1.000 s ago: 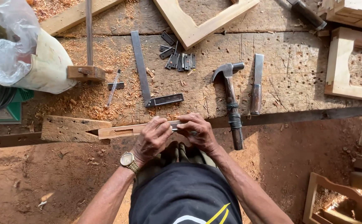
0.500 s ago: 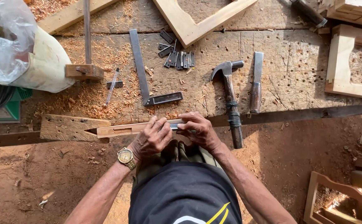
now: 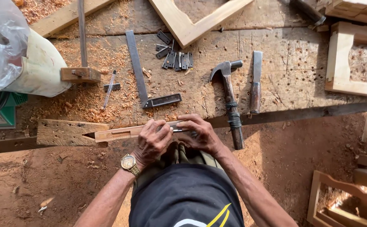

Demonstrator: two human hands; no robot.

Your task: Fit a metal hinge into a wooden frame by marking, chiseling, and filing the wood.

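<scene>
A narrow wooden strip (image 3: 116, 133) lies along the near edge of the worn wooden workbench (image 3: 292, 71), its left end wedged in a notched wooden block (image 3: 65, 132). My left hand (image 3: 152, 141), with a wristwatch, presses down on the strip's right part. My right hand (image 3: 200, 132) grips a dark flat metal tool (image 3: 176, 125) against the same strip. What the tool's tip does is hidden by my fingers.
A claw hammer (image 3: 229, 101) and a chisel (image 3: 255, 84) lie just right of my hands. A try square (image 3: 143, 75), small metal hinges (image 3: 173, 56), a marking gauge (image 3: 80, 73), wood shavings, wooden frames (image 3: 351, 63) and a plastic-covered bucket (image 3: 19, 54) sit around.
Both hands stay on the strip and have shifted only slightly. Nothing else moved.
</scene>
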